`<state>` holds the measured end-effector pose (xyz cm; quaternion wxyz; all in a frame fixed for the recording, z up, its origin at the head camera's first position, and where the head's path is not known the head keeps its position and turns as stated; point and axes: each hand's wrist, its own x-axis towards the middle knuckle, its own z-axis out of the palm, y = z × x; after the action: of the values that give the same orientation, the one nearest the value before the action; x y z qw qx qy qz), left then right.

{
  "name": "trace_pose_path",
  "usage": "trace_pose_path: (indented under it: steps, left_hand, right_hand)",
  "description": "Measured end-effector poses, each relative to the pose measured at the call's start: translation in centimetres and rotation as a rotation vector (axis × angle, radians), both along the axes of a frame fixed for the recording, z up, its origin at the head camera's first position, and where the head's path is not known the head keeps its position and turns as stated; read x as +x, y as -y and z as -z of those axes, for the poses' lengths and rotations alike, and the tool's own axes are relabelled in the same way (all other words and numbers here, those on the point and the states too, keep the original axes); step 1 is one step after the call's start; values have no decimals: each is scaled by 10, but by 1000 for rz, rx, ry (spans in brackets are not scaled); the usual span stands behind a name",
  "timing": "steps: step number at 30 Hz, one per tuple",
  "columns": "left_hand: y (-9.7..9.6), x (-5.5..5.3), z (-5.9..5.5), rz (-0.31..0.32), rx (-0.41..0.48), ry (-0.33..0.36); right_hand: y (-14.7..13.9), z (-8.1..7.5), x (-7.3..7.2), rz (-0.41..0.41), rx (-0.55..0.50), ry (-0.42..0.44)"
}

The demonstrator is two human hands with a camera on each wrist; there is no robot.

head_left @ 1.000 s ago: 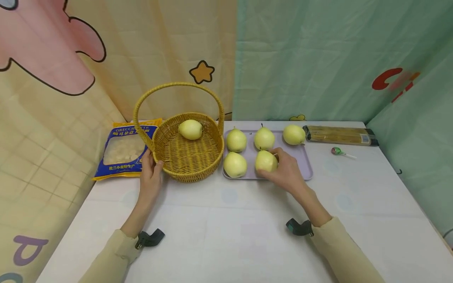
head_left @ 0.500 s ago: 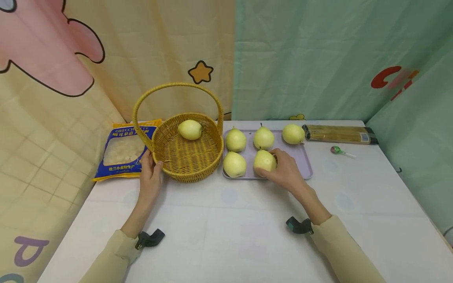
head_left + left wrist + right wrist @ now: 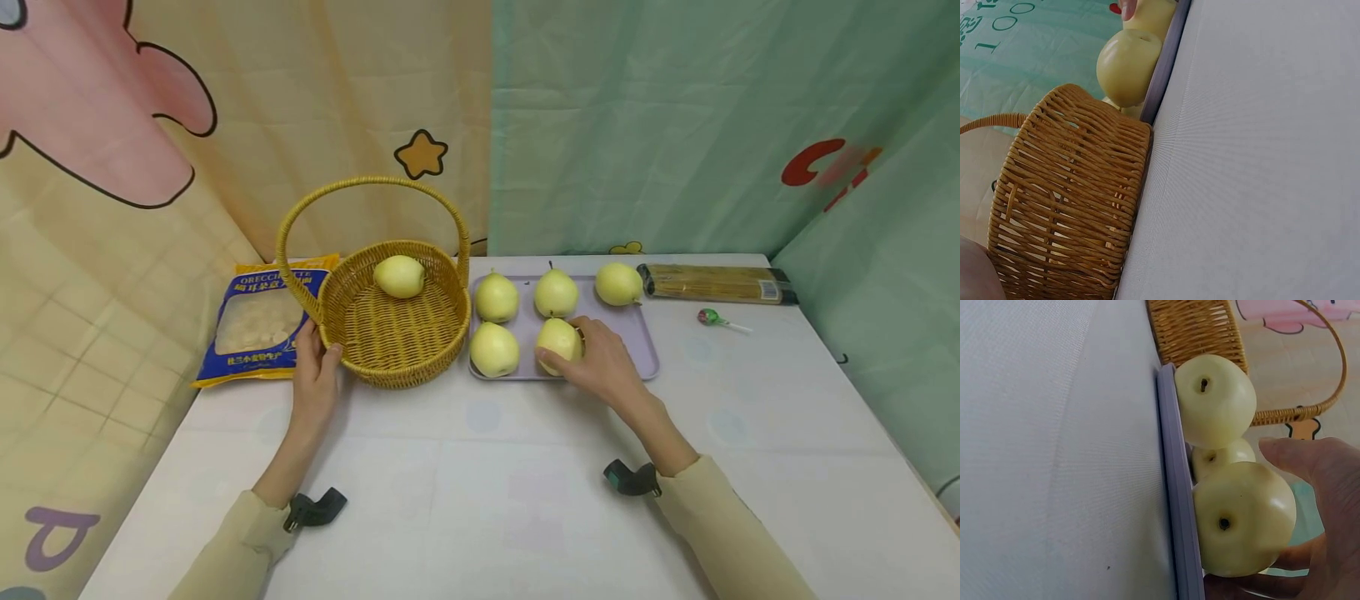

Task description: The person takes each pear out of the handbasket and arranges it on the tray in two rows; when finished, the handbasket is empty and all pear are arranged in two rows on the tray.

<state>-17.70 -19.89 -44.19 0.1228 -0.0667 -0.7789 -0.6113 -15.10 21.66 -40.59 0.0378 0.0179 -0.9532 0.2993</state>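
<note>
My left hand (image 3: 315, 383) holds the left side of a yellow wicker basket (image 3: 401, 367), thumb near the rim and fingers along the outer wall. One pale yellow-green pear (image 3: 399, 277) lies inside, against the back wall. My right hand (image 3: 603, 358) is around the front right pear (image 3: 559, 340) on a lilac tray (image 3: 641, 342); in the right wrist view its fingers curl behind this pear (image 3: 1244, 519) and the thumb stands above it. Other pears on the tray are the front left one (image 3: 494, 350), two at the back (image 3: 497, 298) and one at the back right corner (image 3: 618, 284).
A blue and yellow bag of orecchiette pasta (image 3: 258, 321) lies left of the basket. Behind the tray's right side is a pack of long, thin dry noodles (image 3: 716, 284), with a lollipop (image 3: 720, 320) in front. Curtains (image 3: 645, 125) hang along the table's back edge.
The right thumb has shifted slightly on the front right pear, which stays on the tray. The left hand keeps its place at the basket. The head view has shifted a little.
</note>
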Motion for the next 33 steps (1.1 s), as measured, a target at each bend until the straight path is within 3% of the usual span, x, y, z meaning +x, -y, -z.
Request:
trace_pose_path:
  steps: [33]
  left_hand:
    - [1, 0, 1, 23, 4, -20]
  right_hand:
    - [-6, 1, -2, 57, -21, -60]
